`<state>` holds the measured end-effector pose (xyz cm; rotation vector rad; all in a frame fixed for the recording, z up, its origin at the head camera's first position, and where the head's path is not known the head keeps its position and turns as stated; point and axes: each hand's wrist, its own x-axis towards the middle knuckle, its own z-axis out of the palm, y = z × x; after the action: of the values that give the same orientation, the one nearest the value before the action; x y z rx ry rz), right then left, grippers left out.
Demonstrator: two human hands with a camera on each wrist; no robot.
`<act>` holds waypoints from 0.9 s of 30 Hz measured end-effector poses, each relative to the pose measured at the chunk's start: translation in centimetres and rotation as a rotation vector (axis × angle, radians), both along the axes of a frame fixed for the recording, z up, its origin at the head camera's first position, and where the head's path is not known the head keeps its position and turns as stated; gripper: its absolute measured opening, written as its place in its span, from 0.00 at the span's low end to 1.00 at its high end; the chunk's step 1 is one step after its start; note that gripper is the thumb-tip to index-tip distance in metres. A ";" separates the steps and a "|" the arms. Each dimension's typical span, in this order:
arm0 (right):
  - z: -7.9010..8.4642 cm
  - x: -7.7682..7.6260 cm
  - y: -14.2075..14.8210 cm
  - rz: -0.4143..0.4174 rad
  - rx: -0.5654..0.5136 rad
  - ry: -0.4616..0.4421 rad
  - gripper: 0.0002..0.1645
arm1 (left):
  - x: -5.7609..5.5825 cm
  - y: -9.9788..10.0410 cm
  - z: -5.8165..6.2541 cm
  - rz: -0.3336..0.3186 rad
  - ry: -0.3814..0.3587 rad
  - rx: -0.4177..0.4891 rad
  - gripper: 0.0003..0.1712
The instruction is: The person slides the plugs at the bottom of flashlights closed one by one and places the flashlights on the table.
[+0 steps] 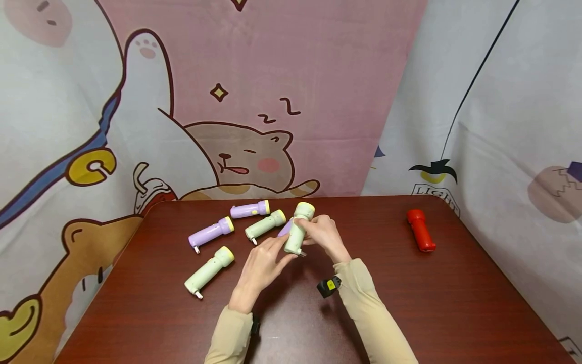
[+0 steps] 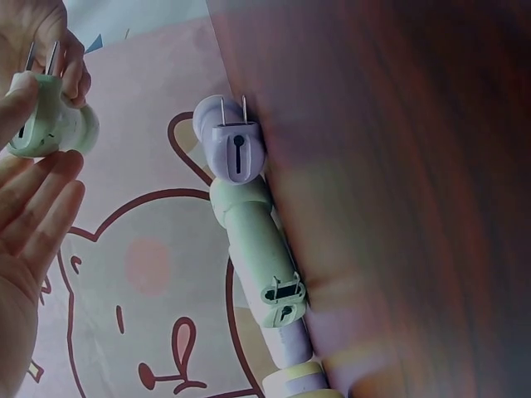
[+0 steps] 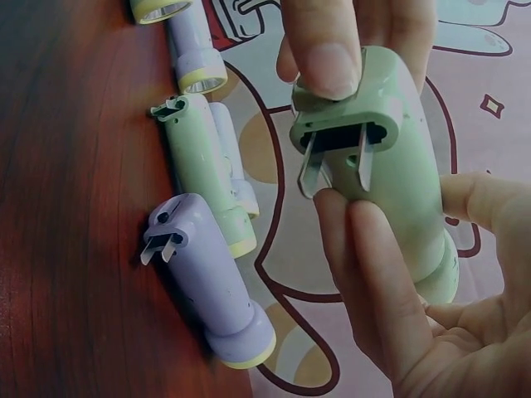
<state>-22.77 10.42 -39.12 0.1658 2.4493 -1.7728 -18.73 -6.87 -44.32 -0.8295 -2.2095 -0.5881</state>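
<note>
Flashlight [image 1: 297,237] between left grip [image 1: 262,264], right grip [image 1: 325,235]

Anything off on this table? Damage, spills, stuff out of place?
Only the red torch: it lies alone at the right of the table, well apart from the green torches and purple torches. The held torch has prongs out, but so do others. No spill or obvious damage visible.

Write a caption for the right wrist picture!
Left hand and right hand hold a green flashlight, its two metal prongs showing.
</note>
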 end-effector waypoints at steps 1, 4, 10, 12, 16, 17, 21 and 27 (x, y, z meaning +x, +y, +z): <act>0.0 0.0 0.0 -0.001 -0.002 -0.002 0.21 | 0.0 0.0 0.0 0.001 0.000 0.001 0.28; 0.0 0.0 0.1 -0.005 0.001 0.000 0.21 | 0.0 0.1 0.0 0.001 -0.001 0.000 0.28; 0.1 0.0 0.2 -0.006 -0.001 0.004 0.21 | 0.0 0.2 -0.1 0.005 0.020 -0.008 0.28; 0.2 0.1 0.1 -0.005 0.002 0.009 0.21 | 0.0 0.2 -0.1 0.004 0.024 -0.008 0.28; 0.3 0.2 0.2 -0.001 0.010 0.016 0.21 | 0.0 0.3 -0.2 0.001 0.029 -0.009 0.28; 0.3 0.2 0.2 0.002 0.015 0.019 0.21 | 0.1 0.3 -0.2 0.001 0.033 -0.010 0.28; 0.4 0.2 0.2 0.005 0.024 0.016 0.21 | 0.1 0.3 -0.1 -0.001 0.054 -0.012 0.29; 0.5 0.3 0.2 0.009 0.025 0.017 0.21 | 0.1 0.4 0.0 -0.005 0.074 -0.017 0.29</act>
<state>-22.48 10.62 -38.67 0.1422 2.4807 -1.7469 -18.60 -6.49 -44.34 -0.8519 -2.1488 -0.5335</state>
